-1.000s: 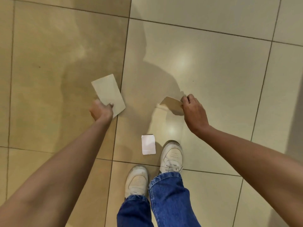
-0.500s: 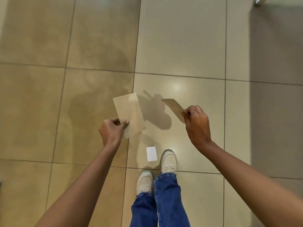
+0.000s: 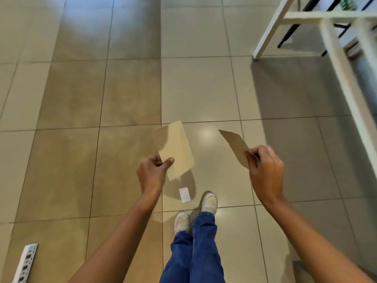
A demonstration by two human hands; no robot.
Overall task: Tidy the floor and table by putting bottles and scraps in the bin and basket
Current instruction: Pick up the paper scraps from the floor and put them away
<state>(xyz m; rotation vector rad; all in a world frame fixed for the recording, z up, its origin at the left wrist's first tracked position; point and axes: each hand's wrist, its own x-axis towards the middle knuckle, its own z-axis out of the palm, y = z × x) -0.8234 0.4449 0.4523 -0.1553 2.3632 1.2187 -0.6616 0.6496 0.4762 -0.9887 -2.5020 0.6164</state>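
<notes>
My left hand (image 3: 152,173) pinches the lower edge of a beige cardboard scrap (image 3: 175,148), held up flat above the tiled floor. My right hand (image 3: 265,170) grips a second beige cardboard scrap (image 3: 234,145), tilted so its point faces left. Both hands are at about waist height in front of me, roughly a shoulder width apart. A small white paper scrap (image 3: 184,194) lies on the floor just ahead of my white shoes. No bin, basket or bottle is in view.
A white table frame (image 3: 338,64) with slanted legs stands at the upper right, casting a shadow on the tiles. A white power strip (image 3: 25,263) lies on the floor at the lower left. My legs in blue jeans (image 3: 195,248) are at the bottom centre.
I have straightened up: the floor looks farther away, both hands rose with their cardboard scraps, and the table frame and power strip came into view.
</notes>
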